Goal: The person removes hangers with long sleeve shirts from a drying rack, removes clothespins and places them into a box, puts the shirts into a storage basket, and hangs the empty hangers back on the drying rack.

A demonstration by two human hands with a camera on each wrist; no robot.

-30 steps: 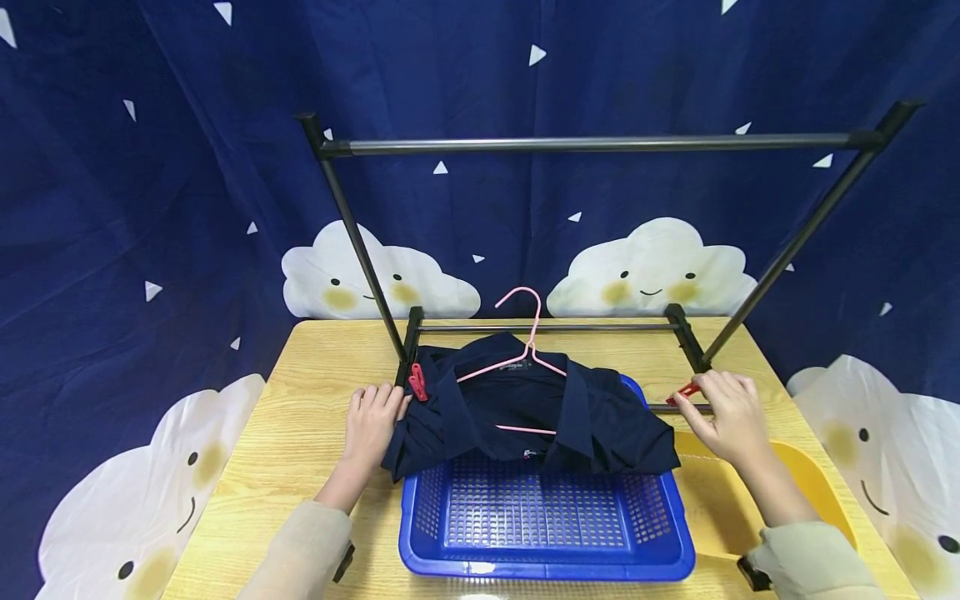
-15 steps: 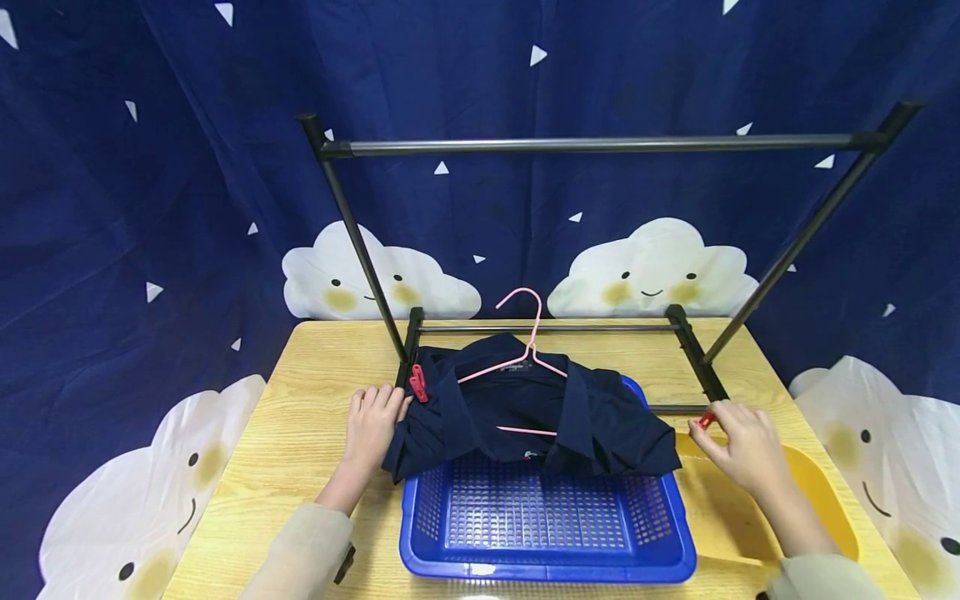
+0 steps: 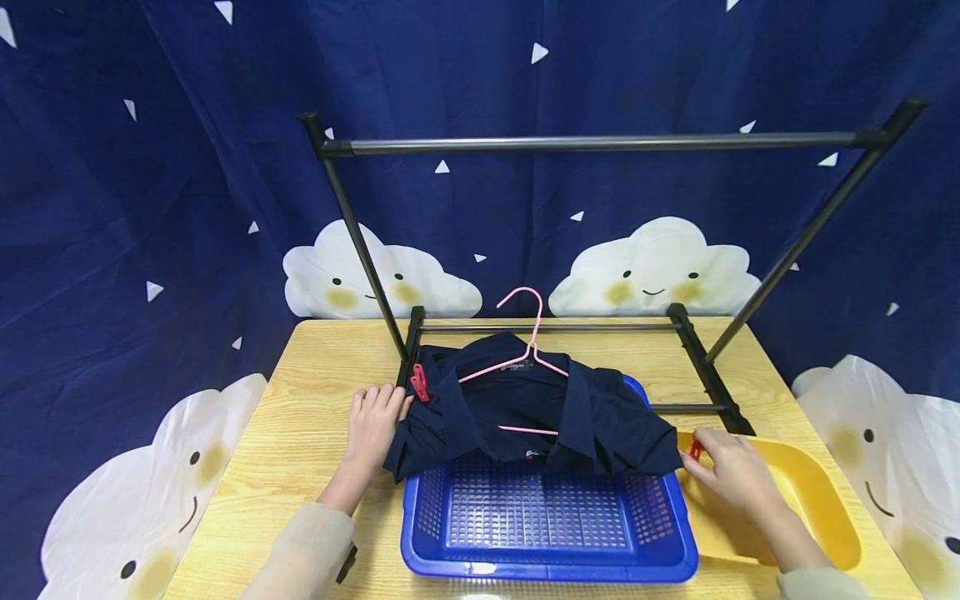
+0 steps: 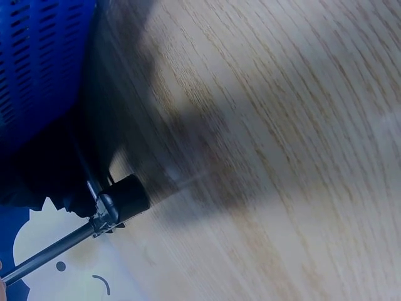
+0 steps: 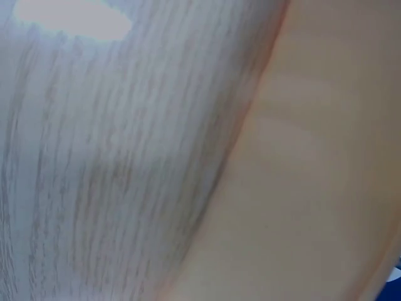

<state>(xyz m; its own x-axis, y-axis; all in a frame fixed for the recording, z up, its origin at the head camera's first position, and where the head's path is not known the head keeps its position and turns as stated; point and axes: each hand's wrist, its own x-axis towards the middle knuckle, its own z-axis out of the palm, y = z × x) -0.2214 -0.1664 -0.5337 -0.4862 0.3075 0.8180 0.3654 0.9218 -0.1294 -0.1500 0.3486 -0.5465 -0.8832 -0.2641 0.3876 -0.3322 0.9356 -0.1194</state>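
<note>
In the head view a dark navy collared shirt (image 3: 618, 417) lies across the back of the blue basket (image 3: 547, 571), with a pink hanger (image 3: 535, 333) inside its collar. A red clothespin (image 3: 419, 382) sits at the shirt's left shoulder. My left hand (image 3: 372, 421) grips the shirt's left edge, fingers bent over, thumb against the cloth. Over the yellow basin (image 3: 817, 492), my right hand (image 3: 735, 475) pinches another red clothespin (image 3: 695, 451) between thumb and fingers, close to the shirt's right sleeve. Neither wrist view shows the pinched clothespin.
A black metal rack stands behind, its top bar (image 3: 600, 143) spanning between two slanted posts. Its right foot (image 3: 712, 383) reaches toward the basin. A wooden table (image 3: 300, 400) carries everything, backed by a blue cloud-print curtain (image 3: 480, 67). The left wrist view shows a black end cap (image 4: 124, 199).
My right hand has moved toward me and down from the rack's right foot to the shirt's right sleeve, still pinching the red clothespin. My left hand has stayed put.
</note>
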